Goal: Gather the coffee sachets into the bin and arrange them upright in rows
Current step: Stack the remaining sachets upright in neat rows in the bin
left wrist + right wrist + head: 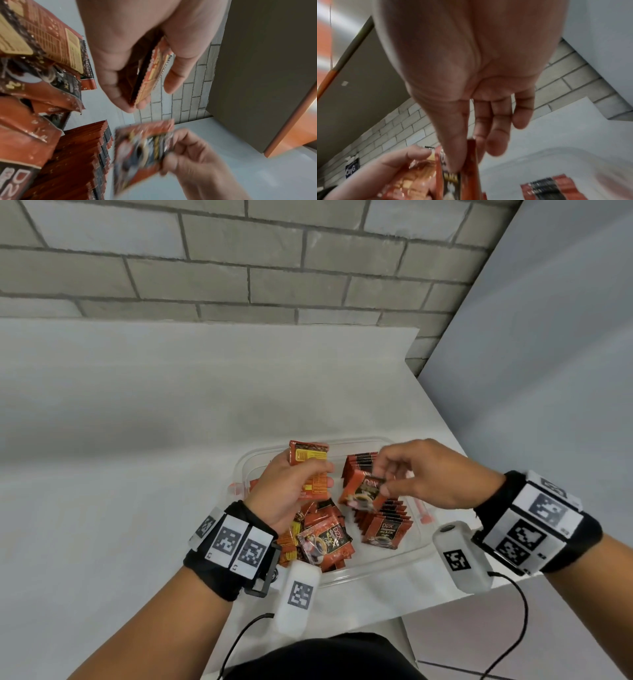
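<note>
From the head view we see the clear bin [404,556] on the white table [120,457]. Our left hand [291,487] grasps a small stack of sachets [310,474] over the bin's left part; our right hand [428,474] pinches 1 sachet [363,491] above the upright row [380,522] on the right. Loose sachets [325,539] lie near-left.

The left wrist view shows fingers [180,70] clamping the stack edge-on.

In the right wrist view, the thumb [453,142] presses the single sachet.
</note>
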Tool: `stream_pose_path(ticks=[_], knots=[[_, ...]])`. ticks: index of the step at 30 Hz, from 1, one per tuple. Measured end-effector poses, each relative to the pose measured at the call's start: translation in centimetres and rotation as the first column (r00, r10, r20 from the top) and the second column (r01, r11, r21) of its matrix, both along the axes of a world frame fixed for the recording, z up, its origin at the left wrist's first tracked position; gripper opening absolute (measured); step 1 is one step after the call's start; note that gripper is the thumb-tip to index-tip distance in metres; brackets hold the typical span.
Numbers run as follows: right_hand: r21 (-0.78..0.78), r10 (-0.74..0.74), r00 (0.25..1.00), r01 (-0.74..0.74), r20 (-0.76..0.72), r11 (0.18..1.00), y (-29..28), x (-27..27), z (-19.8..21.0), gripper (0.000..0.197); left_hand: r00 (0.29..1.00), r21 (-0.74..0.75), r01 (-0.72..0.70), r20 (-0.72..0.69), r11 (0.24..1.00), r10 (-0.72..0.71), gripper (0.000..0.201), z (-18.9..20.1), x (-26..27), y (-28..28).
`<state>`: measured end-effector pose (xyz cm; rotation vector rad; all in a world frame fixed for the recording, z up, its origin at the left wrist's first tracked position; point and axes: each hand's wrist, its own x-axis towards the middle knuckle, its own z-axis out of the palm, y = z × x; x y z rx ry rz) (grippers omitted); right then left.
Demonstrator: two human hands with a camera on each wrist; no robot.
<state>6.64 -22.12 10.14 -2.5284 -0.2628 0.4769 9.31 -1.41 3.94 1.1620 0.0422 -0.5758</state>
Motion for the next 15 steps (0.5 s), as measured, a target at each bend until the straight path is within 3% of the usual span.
stream_pose_path(ticks=[2, 5, 10, 15], knots=[[-0.129, 0.036, 0.993, -0.051, -0.112, 0.990, -0.3, -0.6, -0.7, 0.016, 1.000, -0.007, -0.015, -0.020, 1.000, 0.015, 0.021, -0.1, 0.1, 0.2], [-0.369, 0.125, 0.980, -0.175, -0.156, 0.913, -0.3, -1.2, -2.9, 0.015, 1.000, -0.014, -0.007, -0.023, 1.000, 0.006, 0.018, -0.1, 0.1, 0.2], [-0.594, 0.180, 0.971, -0.238, -0.155, 0.769, -0.2, -1.6, -4.9, 0.013, 0.999, -0.016, -0.010, -0.038, 1.000, 0.009, 0.012, -0.3, 0.1, 0.0], [-0.724, 0.265, 0.957, -0.267, -0.120, 0.636, 0.1, -2.1, -5.6, 0.011, 0.999, -0.014, -0.011, -0.044, 1.000, 0.010, 0.011, -0.3, -0.1, -0.1]])
